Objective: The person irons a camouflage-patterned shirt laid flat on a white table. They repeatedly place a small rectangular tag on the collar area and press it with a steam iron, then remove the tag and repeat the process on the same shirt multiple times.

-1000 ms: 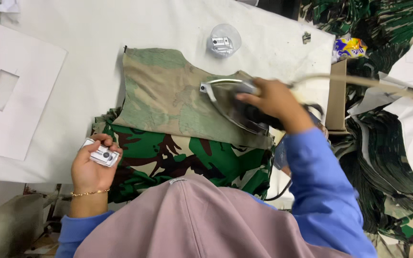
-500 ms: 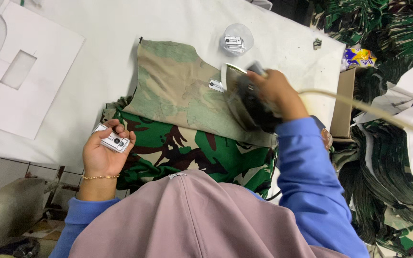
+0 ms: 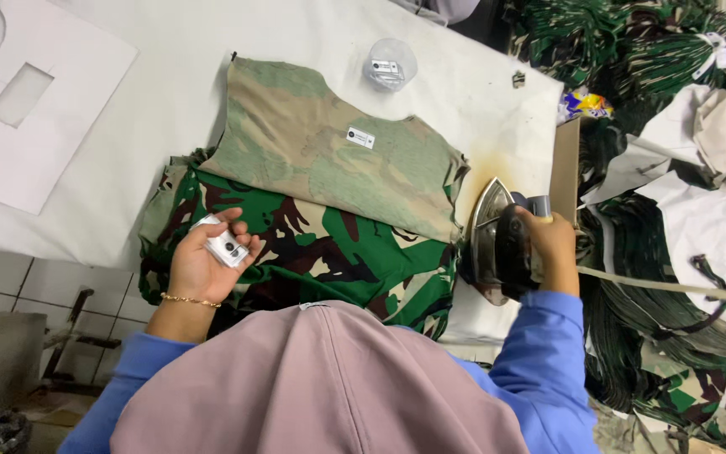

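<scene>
Right hand (image 3: 553, 245) has its fingers wrapped around the iron (image 3: 497, 244), tipped upright right of the pale fabric piece (image 3: 329, 147); left hand (image 3: 203, 261), palm up below it, has its fingers pinching small labels (image 3: 225, 245).

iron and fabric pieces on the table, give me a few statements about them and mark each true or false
1. The right hand grips the iron at the right edge of the table. True.
2. The iron rests on the pale camouflage piece. False: it is off the pale camouflage piece, tipped up with its soleplate showing.
3. A small white label lies on the pale camouflage piece. True.
4. The left hand is empty. False: it holds a small stack of white labels.
5. The pale piece lies partly over a dark green camouflage piece. True.
6. The clear plastic cup stands on the green piece. False: the clear plastic cup stands on the white table cover.
</scene>
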